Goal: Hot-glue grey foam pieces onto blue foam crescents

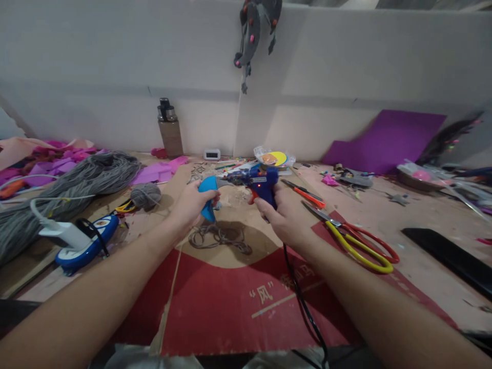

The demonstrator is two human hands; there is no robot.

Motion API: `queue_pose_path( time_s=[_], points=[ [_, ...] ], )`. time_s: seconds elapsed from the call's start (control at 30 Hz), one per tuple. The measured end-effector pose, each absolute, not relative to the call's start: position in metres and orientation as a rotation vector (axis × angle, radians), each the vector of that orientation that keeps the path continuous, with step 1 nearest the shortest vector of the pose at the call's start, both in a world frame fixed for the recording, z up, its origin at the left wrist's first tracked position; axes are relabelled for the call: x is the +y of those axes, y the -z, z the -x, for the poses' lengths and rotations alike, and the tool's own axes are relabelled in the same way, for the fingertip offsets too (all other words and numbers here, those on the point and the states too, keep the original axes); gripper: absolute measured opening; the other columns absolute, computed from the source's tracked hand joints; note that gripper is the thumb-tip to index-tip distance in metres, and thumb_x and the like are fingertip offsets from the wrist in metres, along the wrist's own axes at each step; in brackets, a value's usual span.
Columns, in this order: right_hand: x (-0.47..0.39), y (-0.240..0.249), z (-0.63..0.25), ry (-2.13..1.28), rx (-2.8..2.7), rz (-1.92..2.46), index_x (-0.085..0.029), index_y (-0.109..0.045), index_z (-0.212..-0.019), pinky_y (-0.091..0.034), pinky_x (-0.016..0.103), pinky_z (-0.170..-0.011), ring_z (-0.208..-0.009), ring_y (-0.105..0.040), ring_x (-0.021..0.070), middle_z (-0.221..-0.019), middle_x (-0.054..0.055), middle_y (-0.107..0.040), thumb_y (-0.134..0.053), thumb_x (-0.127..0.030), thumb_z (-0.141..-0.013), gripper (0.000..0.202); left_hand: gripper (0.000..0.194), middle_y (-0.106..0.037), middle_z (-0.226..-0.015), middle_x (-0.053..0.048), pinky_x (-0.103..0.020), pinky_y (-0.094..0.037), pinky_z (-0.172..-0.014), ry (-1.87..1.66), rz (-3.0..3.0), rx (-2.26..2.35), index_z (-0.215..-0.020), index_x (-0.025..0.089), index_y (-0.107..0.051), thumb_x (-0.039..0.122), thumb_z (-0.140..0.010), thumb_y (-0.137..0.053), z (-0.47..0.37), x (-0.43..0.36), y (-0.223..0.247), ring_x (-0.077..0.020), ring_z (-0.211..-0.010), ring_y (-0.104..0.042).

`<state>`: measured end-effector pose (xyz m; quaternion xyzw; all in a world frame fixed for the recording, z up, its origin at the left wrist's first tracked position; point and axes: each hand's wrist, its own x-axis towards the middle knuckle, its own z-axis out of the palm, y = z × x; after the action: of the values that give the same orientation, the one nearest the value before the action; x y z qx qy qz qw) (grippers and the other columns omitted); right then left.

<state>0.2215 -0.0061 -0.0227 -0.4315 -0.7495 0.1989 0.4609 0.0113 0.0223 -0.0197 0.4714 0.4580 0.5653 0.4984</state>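
A curved blue piece (208, 190) is pinched in my left hand (194, 204), its grey tip pointing right. My right hand (280, 210) is wrapped round a dark blue glue gun (264, 180) with an orange trigger and a small red light. The gun's nozzle is at the grey end of the blue piece; whether they touch is too small to tell. Below both hands, a loose tangle of grey cord (221, 238) lies on the red and brown cardboard (215, 302). A black cable (302, 297) runs down from the gun.
Grey yarn (96, 177), a blue power strip (90, 246) and pink scraps lie left. Behind stand a bottle (169, 130) and a small clock (211, 154). Red-yellow scissors (357, 241), orange-handled scissors (307, 195), a black object (449, 259) and purple sheet (388, 141) are right.
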Motion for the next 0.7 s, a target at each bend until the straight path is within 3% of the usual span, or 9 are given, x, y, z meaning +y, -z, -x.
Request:
queue_pose_path(
  time_s=[0.13, 0.33, 0.7],
  points=[
    [-0.0117, 0.0206, -0.2175, -0.396, -1.942, 1.117, -0.016, -0.046, -0.123, -0.05, 0.043, -0.079, -0.09, -0.063, 0.0273, -0.103, 0.014, -0.066, -0.048, -0.037, -0.088, 0.041, 0.029, -0.06, -0.058, 0.002, -0.022, -0.043, -0.049, -1.37, -1.163, 1.152, -0.077, 0.016, -0.051, 0.014, -0.059, -0.073, -0.0111, 0.0225, 0.0213, -0.0095, -0.049, -0.054],
    [-0.0122, 0.0207, -0.2164, -0.387, -1.98, 1.146, -0.015, -0.046, -0.124, -0.049, 0.045, -0.086, -0.106, -0.061, 0.0308, -0.112, 0.016, -0.064, -0.046, -0.035, -0.089, 0.041, 0.029, -0.058, -0.056, 0.003, -0.022, -0.043, -0.048, -1.377, -1.179, 1.152, -0.077, 0.016, -0.05, 0.014, -0.058, -0.072, -0.0139, 0.02, 0.0185, -0.0092, -0.049, -0.053],
    [-0.0132, 0.0225, -0.2135, -0.466, -2.002, 1.159, -0.012, -0.044, -0.125, -0.05, 0.045, -0.081, -0.091, -0.064, 0.0283, -0.103, 0.015, -0.066, -0.045, -0.034, -0.089, 0.042, 0.027, -0.06, -0.06, 0.001, -0.022, -0.044, -0.049, -1.395, -1.184, 1.138, -0.076, 0.015, -0.054, 0.016, -0.057, -0.073, -0.0125, 0.0204, 0.018, -0.01, -0.051, -0.055]
  ],
)
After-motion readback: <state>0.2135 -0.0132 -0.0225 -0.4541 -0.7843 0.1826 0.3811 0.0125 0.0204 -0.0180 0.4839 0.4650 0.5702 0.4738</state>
